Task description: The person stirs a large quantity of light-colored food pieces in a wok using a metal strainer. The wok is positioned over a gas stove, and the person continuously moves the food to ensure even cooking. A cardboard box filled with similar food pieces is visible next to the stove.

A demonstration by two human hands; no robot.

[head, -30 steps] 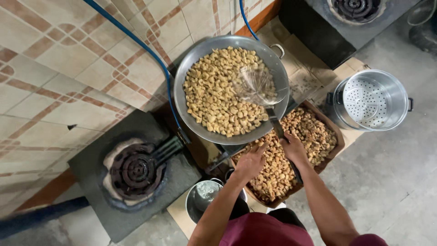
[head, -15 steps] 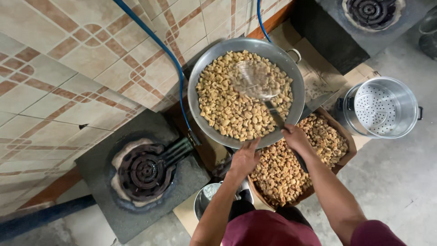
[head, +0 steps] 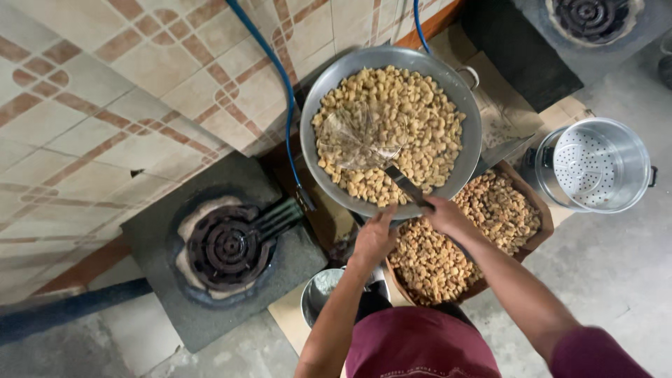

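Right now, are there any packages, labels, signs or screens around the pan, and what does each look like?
No labels, signs or screens show.
Brown paper bag: lies open below the wok, right of centre, holding golden fried pieces.
Flattened brown paper: under the wok's right side, creased and stained.

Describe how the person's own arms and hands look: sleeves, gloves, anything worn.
Both hands are bare: no gloves, rings, watch or bands show on the left hand or the right hand. The forearms are uncovered too. A dark red short sleeve covers the right upper arm, matching the dark red shirt.
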